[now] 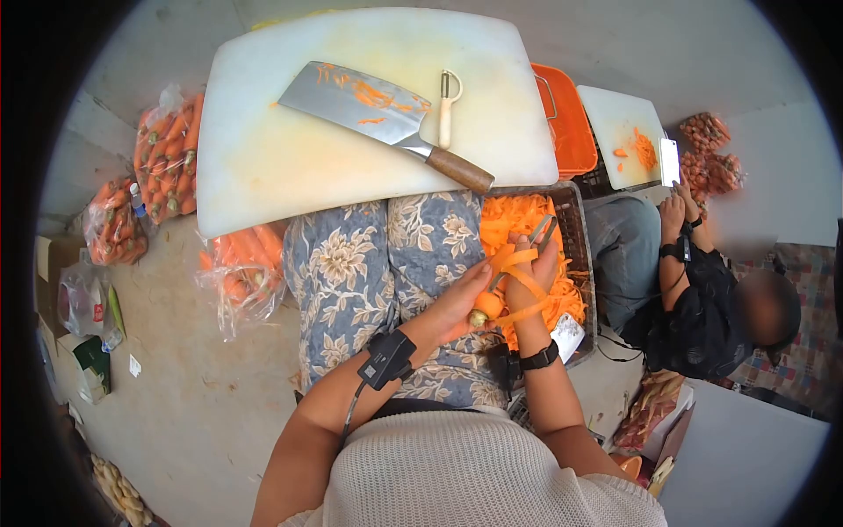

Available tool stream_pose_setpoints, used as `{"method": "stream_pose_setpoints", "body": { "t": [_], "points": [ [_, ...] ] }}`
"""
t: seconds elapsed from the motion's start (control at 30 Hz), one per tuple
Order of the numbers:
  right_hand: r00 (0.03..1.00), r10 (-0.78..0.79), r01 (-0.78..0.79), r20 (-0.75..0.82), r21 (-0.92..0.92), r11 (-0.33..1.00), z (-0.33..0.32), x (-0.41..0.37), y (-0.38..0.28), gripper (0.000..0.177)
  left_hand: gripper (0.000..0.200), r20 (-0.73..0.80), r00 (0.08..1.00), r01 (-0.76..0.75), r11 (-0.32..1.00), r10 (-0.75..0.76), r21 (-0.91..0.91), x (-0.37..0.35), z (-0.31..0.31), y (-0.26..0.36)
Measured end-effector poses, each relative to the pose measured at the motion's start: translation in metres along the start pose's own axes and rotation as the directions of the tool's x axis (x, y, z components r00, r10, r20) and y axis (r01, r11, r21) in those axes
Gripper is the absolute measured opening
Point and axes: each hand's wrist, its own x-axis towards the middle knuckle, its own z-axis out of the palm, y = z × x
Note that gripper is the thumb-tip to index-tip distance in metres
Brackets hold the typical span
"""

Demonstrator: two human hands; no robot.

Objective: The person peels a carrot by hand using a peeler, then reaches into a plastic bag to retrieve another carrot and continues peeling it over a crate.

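In the head view, my left hand (460,303) is closed around a carrot (488,305), its greenish stem end pointing toward me. My right hand (543,268) grips a metal peeler (547,230) near the carrot's far end. Long orange carrot ribbons (525,310) drape over my right hand and wrist. Beneath both hands, a dark crate (575,211) holds a heap of carrot peelings (505,213). On the large white cutting board (255,123) in front of me lie a cleaver (360,101) with orange scraps on its blade and a second peeler (445,119) with a pale handle.
Bagged carrots (167,154) stand on the left, with another bag (246,263) beside my knees. An orange bucket (571,123) sits right of the board. At the right a co-worker (694,307) holds a phone (669,162) beside a smaller board (615,114).
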Motion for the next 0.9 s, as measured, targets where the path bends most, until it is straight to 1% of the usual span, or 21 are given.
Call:
{"method": "stream_pose_setpoints", "body": {
  "t": [0.07, 0.13, 0.17, 0.23, 0.27, 0.33, 0.37, 0.43, 0.47, 0.53, 0.57, 0.63, 0.67, 0.73, 0.77, 0.83, 0.87, 0.9],
  "points": [
    [1.0, 0.003, -0.003, -0.008, 0.012, 1.0, 0.002, 0.003, -0.002, 0.032, 0.045, 0.014, 1.0, 0.006, 1.0, -0.006, 0.014, -0.001, -0.001, 0.0],
    [0.997, 0.074, -0.068, -0.027, 0.181, 0.981, 0.004, 0.007, -0.009, 0.032, 0.047, -0.027, 0.999, 0.021, 1.0, -0.02, 0.007, -0.004, 0.003, 0.003],
    [0.997, 0.073, -0.067, -0.028, 0.18, 0.981, 0.005, 0.011, -0.005, 0.032, 0.047, -0.026, 0.999, 0.021, 1.0, -0.021, 0.007, -0.004, 0.003, 0.003],
    [0.995, 0.009, -0.004, -0.095, 0.055, 0.998, 0.003, 0.021, 0.006, 0.03, 0.049, -0.011, 1.0, 0.028, 0.999, -0.028, 0.017, -0.005, 0.004, 0.003],
    [0.995, 0.008, -0.003, -0.095, 0.056, 0.998, 0.002, 0.023, 0.01, 0.03, 0.049, -0.01, 1.0, 0.027, 0.999, -0.027, 0.018, -0.005, 0.004, 0.002],
    [0.991, -0.052, 0.041, -0.122, -0.09, 0.995, 0.001, 0.025, 0.012, 0.027, 0.05, 0.003, 1.0, 0.024, 1.0, -0.024, -0.01, -0.004, 0.004, 0.002],
    [0.991, -0.055, 0.044, -0.124, -0.089, 0.995, 0.001, 0.029, 0.019, 0.027, 0.05, 0.005, 1.0, 0.022, 1.0, -0.022, -0.008, -0.004, 0.003, 0.001],
    [0.971, -0.146, 0.122, -0.19, -0.129, 0.984, 0.002, 0.034, 0.028, 0.027, 0.049, 0.0, 1.0, 0.029, 0.999, -0.029, 0.028, -0.004, 0.002, 0.0],
    [0.97, -0.147, 0.124, -0.194, -0.127, 0.984, -0.001, 0.036, 0.033, 0.027, 0.049, 0.002, 1.0, 0.029, 0.999, -0.029, 0.033, -0.003, 0.002, -0.001],
    [0.986, 0.02, -0.047, -0.164, -0.163, 0.986, -0.003, 0.037, 0.024, 0.029, 0.047, 0.013, 0.999, 0.051, 0.998, -0.052, 0.04, -0.003, 0.001, -0.002],
    [0.986, 0.018, -0.045, -0.167, -0.159, 0.986, -0.003, 0.037, 0.027, 0.029, 0.047, 0.014, 0.999, 0.05, 0.998, -0.05, 0.045, -0.003, 0.0, -0.002],
    [0.981, 0.139, -0.143, -0.135, -0.021, 0.99, -0.003, 0.037, 0.033, 0.031, 0.045, -0.028, 0.997, 0.073, 0.995, -0.072, 0.066, -0.003, 0.0, -0.003],
    [0.981, 0.135, -0.138, -0.139, -0.018, 0.99, -0.005, 0.039, 0.035, 0.031, 0.045, -0.024, 0.997, 0.072, 0.995, -0.07, 0.072, -0.002, 0.0, -0.004],
    [0.95, 0.293, -0.275, -0.105, 0.16, 0.948, -0.009, 0.044, 0.035, 0.029, 0.045, -0.028, 0.996, 0.084, 0.991, -0.081, 0.1, -0.003, -0.001, -0.005],
    [0.952, 0.288, -0.269, -0.107, 0.166, 0.949, -0.009, 0.045, 0.038, 0.029, 0.045, -0.025, 0.997, 0.08, 0.991, -0.077, 0.108, -0.003, -0.001, -0.005],
    [0.939, 0.319, -0.307, -0.128, 0.106, 0.946, -0.01, 0.047, 0.049, 0.027, 0.044, -0.034, 0.995, 0.1, 0.988, -0.096, 0.116, -0.003, 0.0, -0.006],
    [0.94, 0.314, -0.301, -0.13, 0.11, 0.947, -0.011, 0.048, 0.054, 0.027, 0.044, -0.031, 0.995, 0.096, 0.988, -0.093, 0.122, -0.003, -0.001, -0.007],
    [0.939, 0.319, -0.299, -0.126, 0.152, 0.942, -0.012, 0.049, 0.058, 0.025, 0.045, -0.014, 0.995, 0.1, 0.986, -0.099, 0.133, -0.002, -0.003, -0.008]
  ]
}}
